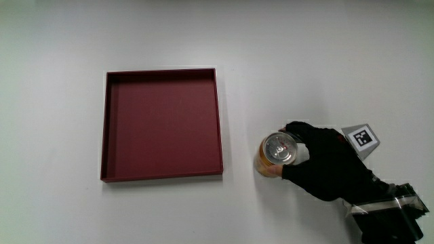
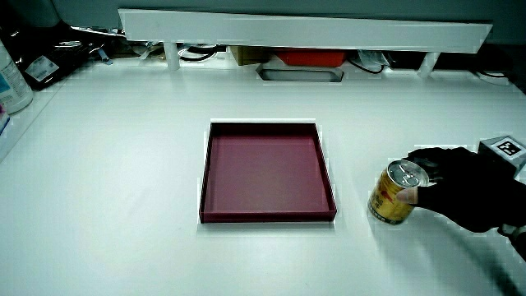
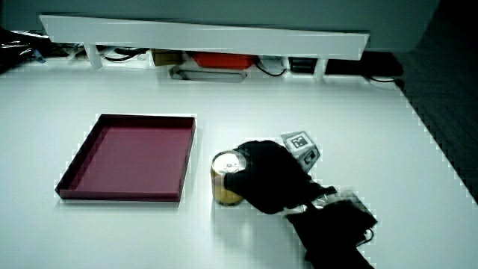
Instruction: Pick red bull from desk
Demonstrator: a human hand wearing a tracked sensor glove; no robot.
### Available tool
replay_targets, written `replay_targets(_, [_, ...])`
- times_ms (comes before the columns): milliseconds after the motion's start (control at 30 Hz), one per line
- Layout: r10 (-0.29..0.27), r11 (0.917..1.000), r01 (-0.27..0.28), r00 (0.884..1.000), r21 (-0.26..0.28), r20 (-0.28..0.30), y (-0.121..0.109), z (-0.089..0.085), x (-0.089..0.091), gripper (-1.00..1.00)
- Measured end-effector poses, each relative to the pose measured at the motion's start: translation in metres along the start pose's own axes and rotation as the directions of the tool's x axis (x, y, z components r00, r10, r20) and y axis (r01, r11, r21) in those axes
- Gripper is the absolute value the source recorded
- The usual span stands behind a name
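Note:
A gold can [image 1: 277,153] with a silver lid stands upright on the white table beside the dark red tray [image 1: 218,122]. Both side views show the can [image 2: 395,193] [image 3: 226,179] too. The hand [image 1: 319,159] in its black glove wraps its fingers around the can's side, with the patterned cube [image 1: 361,139] on its back. In both side views the hand [image 2: 460,189] [image 3: 267,175] grips the can while the can's base rests on the table. The tray holds nothing.
A low white partition [image 2: 304,33] runs along the table's edge farthest from the person, with cables and boxes under it. Bottles and clutter [image 2: 16,70] stand at the table's corner in a side view.

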Motion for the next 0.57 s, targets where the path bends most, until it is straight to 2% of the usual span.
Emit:
replay_targets(33, [-0.017, 0.9999, 0.017, 1.0, 0.002, 0.017, 0.002, 0.0, -0.002, 1.0])
replay_targets(67, [0.012, 0.9999, -0.012, 0.999, 0.003, 0.031, 0.004, 0.001, -0.006, 1.0])
replay_targets(100, [-0.031, 0.9995, 0.03, 0.996, 0.009, 0.08, 0.006, 0.002, -0.007, 1.0])
replay_targets(133, [-0.089, 0.996, 0.089, 0.992, 0.005, 0.093, 0.008, 0.002, -0.013, 1.0])
replay_targets(167, [-0.152, 0.9883, 0.152, 0.983, 0.007, 0.103, 0.009, 0.002, -0.021, 1.0])
replay_targets(200, [-0.036, 0.9993, 0.036, 0.995, 0.005, 0.09, 0.015, 0.0, -0.032, 1.0])
replay_targets(233, [-0.03, 0.9996, 0.03, 0.995, 0.003, 0.09, 0.018, -0.001, -0.04, 1.0])
replay_targets(267, [-0.064, 0.998, 0.064, 0.994, 0.003, 0.085, 0.021, -0.002, -0.051, 1.0])
replay_targets(300, [-0.028, 0.9996, 0.028, 0.997, 0.002, 0.074, 0.025, -0.004, -0.059, 1.0])
replay_targets(367, [0.01, 1.0, -0.01, 0.997, -0.001, 0.076, 0.032, -0.006, -0.074, 1.0])
replay_targets(400, [0.003, 1.0, -0.003, 0.997, -0.001, 0.072, 0.035, -0.008, -0.08, 1.0])
replay_targets(433, [0.019, 0.9998, -0.018, 0.999, -0.004, 0.029, 0.038, -0.012, -0.09, 1.0])
replay_targets(467, [-0.011, 0.9999, 0.011, 0.999, -0.009, 0.039, 0.04, -0.014, -0.096, 1.0])
replay_targets(500, [0.067, 0.9977, -0.067, 0.997, -0.007, 0.036, 0.046, -0.017, -0.098, 1.0])
replay_targets(533, [0.031, 0.9995, -0.03, 0.999, -0.009, 0.017, 0.047, -0.02, -0.106, 1.0])
replay_targets(567, [0.08, 0.9968, -0.08, 0.997, -0.013, 0.019, 0.052, -0.022, -0.108, 1.0])
